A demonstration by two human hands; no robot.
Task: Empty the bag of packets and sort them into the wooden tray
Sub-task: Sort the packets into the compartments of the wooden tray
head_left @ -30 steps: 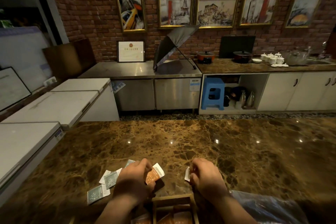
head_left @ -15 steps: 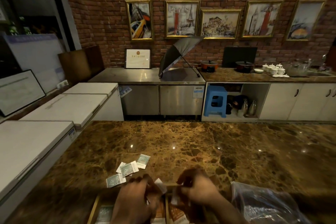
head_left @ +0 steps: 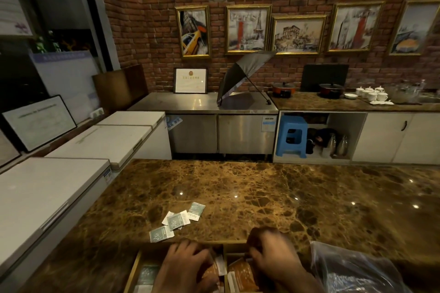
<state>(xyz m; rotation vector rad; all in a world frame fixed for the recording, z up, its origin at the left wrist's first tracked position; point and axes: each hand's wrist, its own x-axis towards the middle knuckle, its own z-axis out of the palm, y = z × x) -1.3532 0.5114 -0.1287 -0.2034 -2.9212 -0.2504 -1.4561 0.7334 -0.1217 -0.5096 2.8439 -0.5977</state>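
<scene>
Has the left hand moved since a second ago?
Yes. The left hand came back from beside the loose teal packets to over the wooden tray.

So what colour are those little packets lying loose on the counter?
Teal-green with white edges: the loose packets, clearest in the head view.

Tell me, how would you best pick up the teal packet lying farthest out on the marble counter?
The teal packet lies flat, apart from the others, one corner toward the wall. Probably come from above and pinch its two long edges, or slide a fingertip under that far corner; nothing crowds it on the brown marble counter.
</scene>
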